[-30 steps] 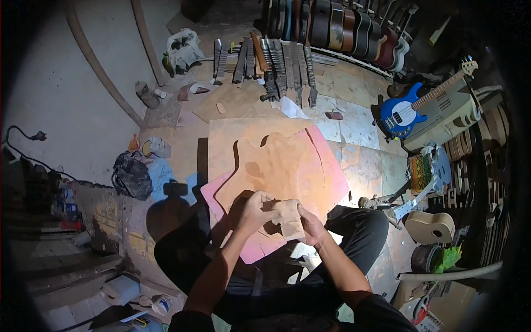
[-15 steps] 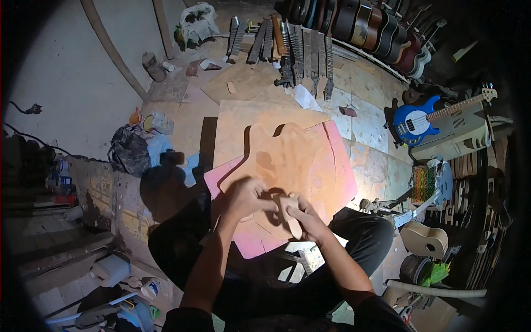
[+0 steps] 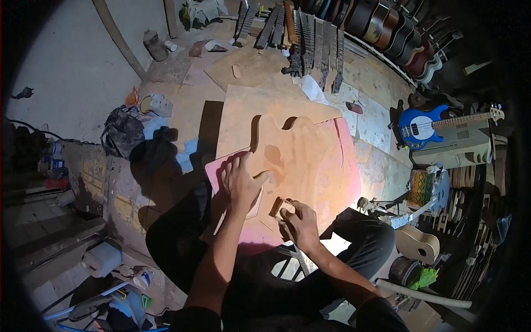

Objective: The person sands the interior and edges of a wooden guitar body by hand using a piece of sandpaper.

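- Worn, dusty floor (image 3: 381,166) spreads across the workshop, with a pale wall (image 3: 66,66) at the upper left of the frame.
- Guitar necks (image 3: 318,47) lie side by side at the top centre; a row of guitar bodies (image 3: 381,30) stands at the upper right.
- On the right side, a blue bass guitar (image 3: 423,130) leans near a grey box (image 3: 462,135), and an unpainted acoustic body (image 3: 416,242) sits lower down.
- A crumpled dark bag (image 3: 119,135) rests at the left of the frame.
- Centre: a bare wooden guitar body (image 3: 296,152) lies flat on a pink board (image 3: 349,157), its two horns toward the top of the frame.
- Left hand (image 3: 240,185): at the guitar body's left edge, fingers spread wide, thumb reaching over the top face; whether the fingertips grip the edge, I cannot tell.
- Right hand (image 3: 303,224): fingers and thumb closed around a small brown block (image 3: 280,207), held at the lower part of the guitar body, below the centre of the frame.
- Dark-trousered legs (image 3: 362,238) flank the pink board.
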Demonstrator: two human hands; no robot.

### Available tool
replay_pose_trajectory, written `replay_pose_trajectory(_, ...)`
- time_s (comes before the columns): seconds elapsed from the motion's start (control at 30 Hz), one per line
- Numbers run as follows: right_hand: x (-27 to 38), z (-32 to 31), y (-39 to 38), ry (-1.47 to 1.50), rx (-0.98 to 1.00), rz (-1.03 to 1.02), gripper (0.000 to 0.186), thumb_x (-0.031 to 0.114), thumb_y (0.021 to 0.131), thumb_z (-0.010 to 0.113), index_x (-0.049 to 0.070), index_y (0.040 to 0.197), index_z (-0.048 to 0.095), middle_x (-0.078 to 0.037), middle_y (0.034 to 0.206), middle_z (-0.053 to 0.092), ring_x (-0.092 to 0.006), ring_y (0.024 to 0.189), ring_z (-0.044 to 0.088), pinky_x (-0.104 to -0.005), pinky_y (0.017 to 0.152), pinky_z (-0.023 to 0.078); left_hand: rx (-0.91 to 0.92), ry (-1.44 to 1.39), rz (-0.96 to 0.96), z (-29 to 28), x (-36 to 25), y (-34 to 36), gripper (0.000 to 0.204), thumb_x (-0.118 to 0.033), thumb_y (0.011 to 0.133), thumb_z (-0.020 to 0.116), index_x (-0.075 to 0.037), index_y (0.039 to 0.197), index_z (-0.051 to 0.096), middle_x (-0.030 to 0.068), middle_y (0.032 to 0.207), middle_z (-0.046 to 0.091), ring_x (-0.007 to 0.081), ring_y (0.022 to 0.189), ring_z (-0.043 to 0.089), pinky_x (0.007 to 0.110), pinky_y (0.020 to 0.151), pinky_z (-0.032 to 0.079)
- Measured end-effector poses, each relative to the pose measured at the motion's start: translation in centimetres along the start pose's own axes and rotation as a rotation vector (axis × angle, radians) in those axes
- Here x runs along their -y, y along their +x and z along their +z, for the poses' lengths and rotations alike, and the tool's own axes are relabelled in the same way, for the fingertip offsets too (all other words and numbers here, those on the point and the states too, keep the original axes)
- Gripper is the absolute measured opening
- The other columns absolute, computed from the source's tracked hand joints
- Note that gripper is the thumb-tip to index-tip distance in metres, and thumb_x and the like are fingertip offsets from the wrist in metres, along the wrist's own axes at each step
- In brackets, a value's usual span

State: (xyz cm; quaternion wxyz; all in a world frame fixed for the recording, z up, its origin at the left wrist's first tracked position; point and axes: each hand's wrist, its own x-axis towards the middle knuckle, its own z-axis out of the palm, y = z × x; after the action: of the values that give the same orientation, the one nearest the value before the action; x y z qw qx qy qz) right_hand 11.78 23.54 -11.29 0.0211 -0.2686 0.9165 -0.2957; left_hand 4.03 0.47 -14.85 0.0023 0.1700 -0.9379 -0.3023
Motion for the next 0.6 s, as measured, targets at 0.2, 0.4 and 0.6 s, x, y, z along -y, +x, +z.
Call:
replay_pose_trajectory(0.2,-1.8,2.6,10.6,-0.028,-0.213,0.071,0.024,0.013,0.090,0.076,0.007,0.114,0.076,-0.022,0.134,0.067,-0.0427,0.114,0.064,-0.0541,0.096,0.049,-0.124,-0.117,0.124,1.1,1.3,1.2,0.043,-0.042,0.096,0.075,-0.014,0.128,0.076,0.0094,0.122,0.076,0.0360,0.115,0.068,0.049,0.101,0.051)
replay_pose_trajectory(0.4,0.3,2.3,4.1,0.048,-0.116,0.049,0.024,0.008,0.083,0.084,0.007,0.107,0.078,-0.025,0.125,0.071,-0.0432,0.108,0.068,-0.0541,0.089,0.053,-0.098,0.047,0.030,0.8,1.3,1.0,0.037,-0.044,0.100,0.070,-0.015,0.120,0.079,0.0106,0.114,0.076,0.0349,0.108,0.069,0.049,0.093,0.054)
replay_pose_trajectory(0.6,-2.0,2.9,14.1,-0.037,-0.236,0.122,0.027,0.017,0.089,0.079,0.007,0.114,0.076,-0.024,0.127,0.069,-0.0440,0.114,0.064,-0.0529,0.099,0.048,-0.142,0.128,0.033,1.4,1.0,1.1,0.039,-0.047,0.100,0.069,-0.016,0.120,0.079,0.0065,0.113,0.077,0.0316,0.110,0.068,0.048,0.094,0.052)
